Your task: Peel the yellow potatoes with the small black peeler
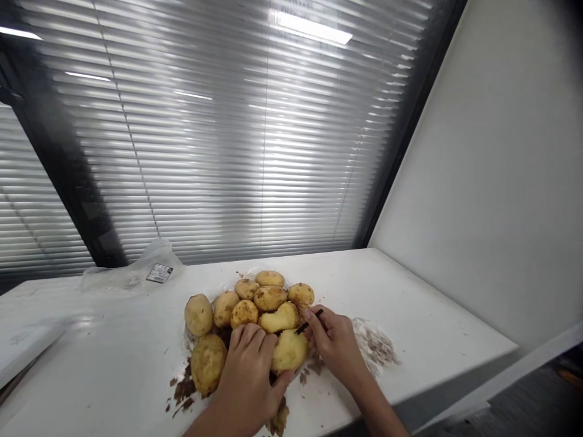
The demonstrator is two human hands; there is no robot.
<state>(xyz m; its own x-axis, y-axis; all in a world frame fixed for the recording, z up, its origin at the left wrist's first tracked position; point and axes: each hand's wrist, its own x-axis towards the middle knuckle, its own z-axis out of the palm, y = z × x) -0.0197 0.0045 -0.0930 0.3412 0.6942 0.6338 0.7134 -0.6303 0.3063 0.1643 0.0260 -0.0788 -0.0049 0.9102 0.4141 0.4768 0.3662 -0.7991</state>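
My left hand (248, 373) is closed around the left side of a peeled, pale yellow potato (290, 352), fingers over it and thumb below. Pinched in my right hand (336, 345) is a thin black tool (310, 321), its lower end at the upper right of that potato; its exact kind is unclear. Just behind lies a bitten-looking, partly peeled potato (279, 317). A large brown-skinned potato (208, 364) rests left of my left hand. Several more unpeeled potatoes (269, 298) are heaped behind my hands.
Dark peelings (184, 387) are scattered on the white table (113, 364) at the left of the heap. To the right of my right hand sits clear plastic with brownish shreds (377, 347). A labelled plastic bag (132, 273) lies near the window blinds (237, 152). A pale wall (478, 182) bounds the right side.
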